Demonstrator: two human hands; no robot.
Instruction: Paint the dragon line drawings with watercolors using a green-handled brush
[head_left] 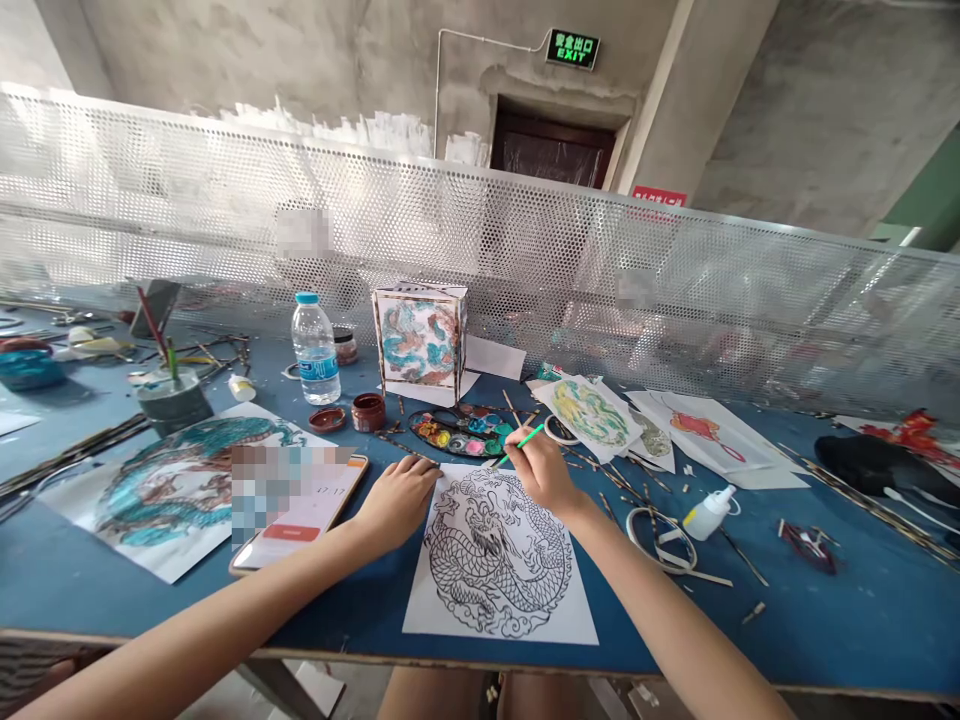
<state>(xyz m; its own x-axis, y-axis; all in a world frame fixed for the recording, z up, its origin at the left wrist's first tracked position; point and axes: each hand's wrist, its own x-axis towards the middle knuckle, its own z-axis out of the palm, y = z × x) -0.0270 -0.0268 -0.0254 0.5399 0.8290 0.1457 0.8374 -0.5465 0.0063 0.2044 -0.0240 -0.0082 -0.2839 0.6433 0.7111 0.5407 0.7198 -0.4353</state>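
Observation:
A white sheet with a black line drawing of a dragon [499, 570] lies on the blue table in front of me. My left hand [397, 500] rests flat at its upper left edge, fingers stretched out over the corner. My right hand [546, 472] is closed around a slim green paintbrush [532, 436] above the sheet's upper right part. The brush slants down to the left, its lower end close to the top edge of the sheet. Just beyond lies a paint palette [457, 440] with several colours. An open brown paint jar [368, 411] stands left of the palette.
A phone [330, 510] overlaps a painted dragon sheet [161, 490] on the left. Behind stand a water bottle [315, 350], a brush cup [176, 400] and a paper lantern [420, 345]. A glue bottle [709, 513] and scattered sticks lie right. A perforated metal screen [465, 240] borders the table.

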